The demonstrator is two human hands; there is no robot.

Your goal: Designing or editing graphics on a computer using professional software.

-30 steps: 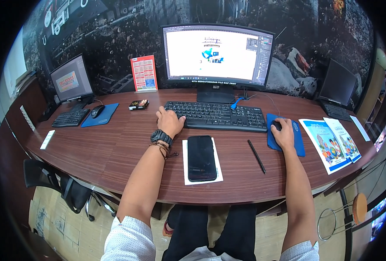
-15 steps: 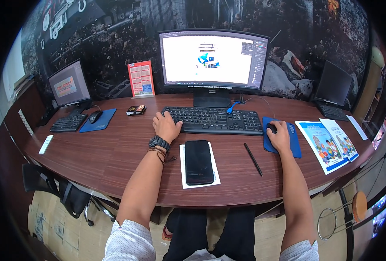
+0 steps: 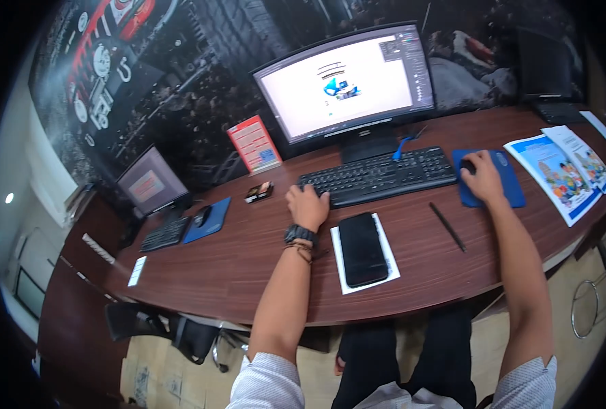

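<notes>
My left hand (image 3: 307,208) rests at the left end of a black keyboard (image 3: 385,177), fingers spread over the keys and thumb apart. A dark watch and bracelets circle that wrist. On a blue mouse pad (image 3: 506,187), my right hand (image 3: 481,178) is curled over a dark computer mouse (image 3: 468,165), mostly hidden under the fingers. Behind the keyboard, a large curved monitor (image 3: 303,102) shows a design window with a blue picture on white. Between my forearms a black phone (image 3: 362,249) lies on a white paper (image 3: 390,262). A black pen (image 3: 447,227) lies to its right.
Printed booklets (image 3: 555,174) lie at the right. At the left are a second monitor (image 3: 153,180), its keyboard (image 3: 165,234) and another mouse (image 3: 202,216). A red card stand (image 3: 254,143) and a small box (image 3: 259,191) sit left of the main monitor. A black chair (image 3: 194,337) stands beyond the desk's front edge.
The view has tilted and swung left, so the whole desk appears slanted and shifted right. Both hands keep their places, the left at the keyboard and the right on the mouse.
</notes>
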